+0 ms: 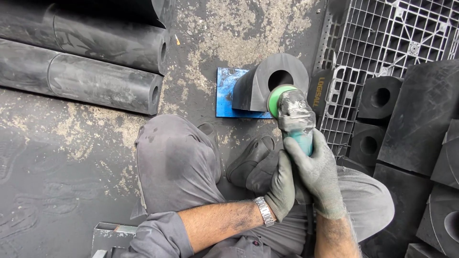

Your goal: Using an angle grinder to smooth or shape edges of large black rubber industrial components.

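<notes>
**Two-handed grip on grinder, disc at block face**

Head view: right hand [319,174] and left hand [282,184], both gloved, closed around the angle grinder [295,117], likely for control. Its green disc [274,99] sits at the holed rubber block [270,81], which rests on a blue plate [225,93] on the floor [71,157], shoe [251,157] just beside.

Industrial workshop floor: grimy concrete floor [71,167], stacked black rubber cylinders [86,62], moulded rubber blocks [420,114], a plastic pallet [387,33] and an angle grinder [295,117].
</notes>
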